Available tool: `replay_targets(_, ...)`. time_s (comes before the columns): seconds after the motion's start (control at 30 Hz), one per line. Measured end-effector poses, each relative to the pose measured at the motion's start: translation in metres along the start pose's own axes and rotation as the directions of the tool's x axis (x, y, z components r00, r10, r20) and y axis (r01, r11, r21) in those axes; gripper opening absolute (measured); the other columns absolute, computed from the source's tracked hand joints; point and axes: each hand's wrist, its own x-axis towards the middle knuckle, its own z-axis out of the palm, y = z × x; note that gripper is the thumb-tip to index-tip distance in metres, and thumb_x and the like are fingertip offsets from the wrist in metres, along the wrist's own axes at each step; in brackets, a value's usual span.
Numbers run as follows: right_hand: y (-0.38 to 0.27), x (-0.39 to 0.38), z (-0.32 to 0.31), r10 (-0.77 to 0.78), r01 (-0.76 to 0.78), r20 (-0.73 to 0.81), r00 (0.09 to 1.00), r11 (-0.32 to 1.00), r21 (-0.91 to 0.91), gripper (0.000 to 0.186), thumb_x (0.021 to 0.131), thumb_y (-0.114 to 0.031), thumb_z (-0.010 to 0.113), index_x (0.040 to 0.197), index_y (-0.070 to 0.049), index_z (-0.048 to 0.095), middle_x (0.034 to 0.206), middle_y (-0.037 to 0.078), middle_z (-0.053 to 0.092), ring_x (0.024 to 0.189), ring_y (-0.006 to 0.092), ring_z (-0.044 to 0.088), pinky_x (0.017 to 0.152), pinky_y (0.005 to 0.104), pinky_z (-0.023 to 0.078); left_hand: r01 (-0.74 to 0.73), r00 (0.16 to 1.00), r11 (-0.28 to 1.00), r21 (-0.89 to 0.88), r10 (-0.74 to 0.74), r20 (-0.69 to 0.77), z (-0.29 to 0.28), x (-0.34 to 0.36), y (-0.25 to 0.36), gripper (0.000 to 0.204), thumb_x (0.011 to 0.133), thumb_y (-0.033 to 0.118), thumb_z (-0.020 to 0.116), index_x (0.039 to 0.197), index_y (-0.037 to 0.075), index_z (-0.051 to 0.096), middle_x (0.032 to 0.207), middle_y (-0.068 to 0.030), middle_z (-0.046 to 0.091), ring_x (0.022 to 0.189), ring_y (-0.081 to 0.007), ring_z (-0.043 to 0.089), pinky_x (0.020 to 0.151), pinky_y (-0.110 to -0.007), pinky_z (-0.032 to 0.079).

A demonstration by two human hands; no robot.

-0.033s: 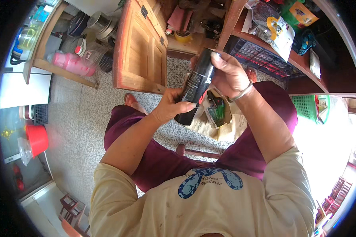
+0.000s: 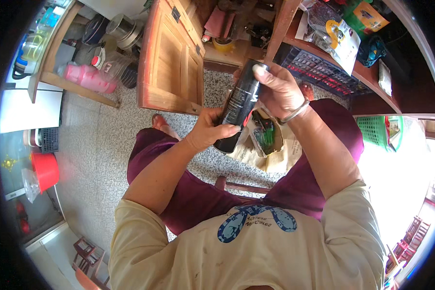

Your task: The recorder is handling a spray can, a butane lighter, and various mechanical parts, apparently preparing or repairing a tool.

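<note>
Between my two hands a tall black cylindrical can (image 2: 240, 104) with pale print and a red mark leans, its upper end tipped right. My left hand (image 2: 209, 129) wraps its lower part, thumb lying across the front. Near the top, my right hand (image 2: 280, 89) grips the can with its thumb at the upper edge; its other fingers are partly hidden behind. Below the can, on the floor between my knees, an open box (image 2: 267, 137) holding green and dark items rests on a pale sheet (image 2: 282, 162).
An open wooden cabinet door (image 2: 171, 67) stands ahead on the left. Inside the cabinet sits a yellow pot (image 2: 223, 45). At right are a dark plastic crate (image 2: 319, 70) under a shelf and a green basket (image 2: 379, 131). A pink bottle (image 2: 89, 78) and a red bucket (image 2: 45, 170) stand left.
The can's upper end and my right hand have shifted very slightly left. My left hand has barely moved and keeps its hold.
</note>
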Motion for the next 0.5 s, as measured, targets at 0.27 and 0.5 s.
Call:
replay_targets(0.27, -0.008, 0.007, -0.009, -0.019, 0.018, 0.070, 0.997, 1.000, 0.008, 0.045, 0.073, -0.024, 0.063, 0.106, 0.000, 0.045, 0.098, 0.009, 0.054, 0.091, 0.0206, 0.051, 0.083, 0.0351, 0.039, 0.064, 0.998, 0.996, -0.062, -0.064, -0.010, -0.010, 0.008, -0.003, 0.034, 0.061, 0.017, 0.064, 0.090, 0.001, 0.058, 0.078, -0.0048, 0.061, 0.068, -0.0116, 0.058, 0.063, -0.025, 0.047)
replay_targets(0.5, 0.003, 0.008, 0.000, -0.145, 0.091, -0.210, 0.967, 0.965, -0.245, 0.041, 0.067, -0.009, 0.070, 0.098, -0.001, 0.046, 0.086, 0.006, 0.055, 0.073, 0.0155, 0.055, 0.065, 0.0283, 0.048, 0.078, 0.996, 0.997, 0.018, -0.078, -0.038, -0.006, 0.008, 0.000, 0.037, 0.060, 0.021, 0.063, 0.090, 0.000, 0.057, 0.079, -0.0055, 0.060, 0.067, -0.0123, 0.058, 0.062, -0.025, 0.047)
